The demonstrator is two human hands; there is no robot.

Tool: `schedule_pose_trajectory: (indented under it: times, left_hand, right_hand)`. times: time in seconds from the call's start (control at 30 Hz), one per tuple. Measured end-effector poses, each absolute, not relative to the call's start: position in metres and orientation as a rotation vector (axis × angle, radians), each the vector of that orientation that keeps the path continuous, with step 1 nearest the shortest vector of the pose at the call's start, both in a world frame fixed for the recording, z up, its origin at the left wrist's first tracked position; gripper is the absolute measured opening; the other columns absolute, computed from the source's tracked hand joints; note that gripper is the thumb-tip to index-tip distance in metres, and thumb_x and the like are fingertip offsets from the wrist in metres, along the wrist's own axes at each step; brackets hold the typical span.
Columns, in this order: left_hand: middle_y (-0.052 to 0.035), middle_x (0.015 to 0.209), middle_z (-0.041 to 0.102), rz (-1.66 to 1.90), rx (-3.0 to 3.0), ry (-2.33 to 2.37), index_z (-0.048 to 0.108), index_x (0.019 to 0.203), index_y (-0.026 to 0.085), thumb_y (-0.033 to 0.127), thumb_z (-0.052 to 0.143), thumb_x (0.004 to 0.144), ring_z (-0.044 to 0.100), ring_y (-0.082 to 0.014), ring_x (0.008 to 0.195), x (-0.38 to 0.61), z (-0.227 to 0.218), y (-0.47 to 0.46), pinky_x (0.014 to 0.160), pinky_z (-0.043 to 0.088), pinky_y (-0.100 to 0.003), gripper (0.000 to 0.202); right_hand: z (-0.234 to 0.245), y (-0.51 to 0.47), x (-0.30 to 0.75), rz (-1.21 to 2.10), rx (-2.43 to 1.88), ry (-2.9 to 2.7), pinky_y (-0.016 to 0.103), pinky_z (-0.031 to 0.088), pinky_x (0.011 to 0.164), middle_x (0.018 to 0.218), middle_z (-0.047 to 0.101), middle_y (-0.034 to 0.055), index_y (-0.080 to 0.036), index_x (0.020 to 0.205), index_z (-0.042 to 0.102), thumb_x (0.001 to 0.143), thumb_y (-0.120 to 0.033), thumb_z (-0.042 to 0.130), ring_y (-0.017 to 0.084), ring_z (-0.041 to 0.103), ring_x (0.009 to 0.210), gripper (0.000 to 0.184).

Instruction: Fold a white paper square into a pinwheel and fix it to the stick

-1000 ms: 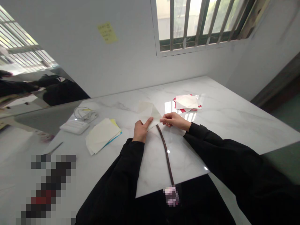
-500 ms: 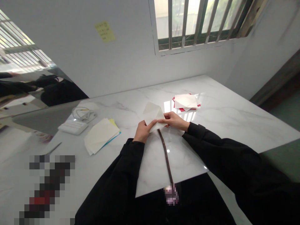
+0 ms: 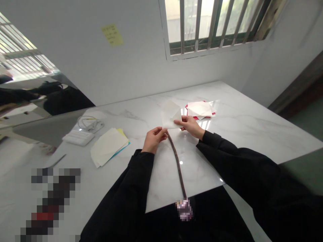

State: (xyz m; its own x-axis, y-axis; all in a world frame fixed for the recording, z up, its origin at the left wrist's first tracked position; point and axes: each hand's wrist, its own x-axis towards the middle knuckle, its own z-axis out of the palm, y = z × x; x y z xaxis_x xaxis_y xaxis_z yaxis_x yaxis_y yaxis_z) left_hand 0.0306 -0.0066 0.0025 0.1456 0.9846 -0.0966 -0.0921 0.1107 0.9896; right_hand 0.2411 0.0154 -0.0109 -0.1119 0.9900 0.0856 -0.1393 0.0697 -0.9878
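A: Where is the paper (image 3: pixel 171 113) held?
B: Over the surface (image 3: pixel 242 134), ahead-right of the left hand (image 3: pixel 154 139), left of the right hand (image 3: pixel 190 127); near edge set crosswise.
A: Grip?
B: Corner pinched by left, side by right.

Left hand (image 3: pixel 153 139) and right hand (image 3: pixel 191 126) hold a folded sheet (image 3: pixel 170 112) over a worktop (image 3: pixel 232 131).
A paper pile (image 3: pixel 109 146) lies left; a red-edged pile (image 3: pixel 200 109), far right.

The held sheet of paper (image 3: pixel 172 111) is plain cream, the sleeves (image 3: pixel 141 174) black. The tabletop (image 3: pixel 242 127) is white, marbled grey. The left paper stack (image 3: pixel 108 146) is cream, edged yellow and blue; the right paper stack (image 3: pixel 200 109), cream over red.
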Motion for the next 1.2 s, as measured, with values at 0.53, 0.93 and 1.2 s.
schedule_pose_trajectory:
  times: [0.53,0.93,1.2]
  left_hand:
    - [-0.0072,0.088,0.075,1.119,1.081,1.115,0.072,0.087,0.013,0.053,0.089,0.067,0.066,-0.0108,0.066,0.0308,0.0051,-0.0070,0.066,0.056,-0.023,0.047]
    - [-0.0050,0.085,0.073,1.076,1.230,1.107,0.069,0.086,0.015,0.054,0.089,0.067,0.068,-0.0135,0.069,0.0313,0.0069,-0.0091,0.070,0.058,-0.027,0.048]
    - [-0.0091,0.072,0.073,0.994,1.277,1.124,0.072,0.075,0.013,0.064,0.084,0.069,0.064,-0.0147,0.060,0.0313,0.0004,-0.0075,0.061,0.054,-0.028,0.054]
  right_hand:
    - [-0.0072,0.0107,0.2399,1.308,-1.027,-1.210,0.020,0.041,0.052,0.094,0.074,0.0049,-0.016,0.095,0.075,0.076,-0.051,0.083,0.011,0.056,0.070,0.040]
    - [-0.0080,0.0109,0.2429,1.338,-1.075,-1.271,0.020,0.041,0.055,0.096,0.074,0.0058,-0.015,0.100,0.078,0.077,-0.050,0.081,0.011,0.058,0.072,0.042]
    - [-0.0073,0.0089,0.2408,1.350,-1.062,-1.330,0.021,0.041,0.056,0.094,0.075,0.0056,-0.015,0.102,0.078,0.077,-0.052,0.081,0.011,0.057,0.070,0.045]
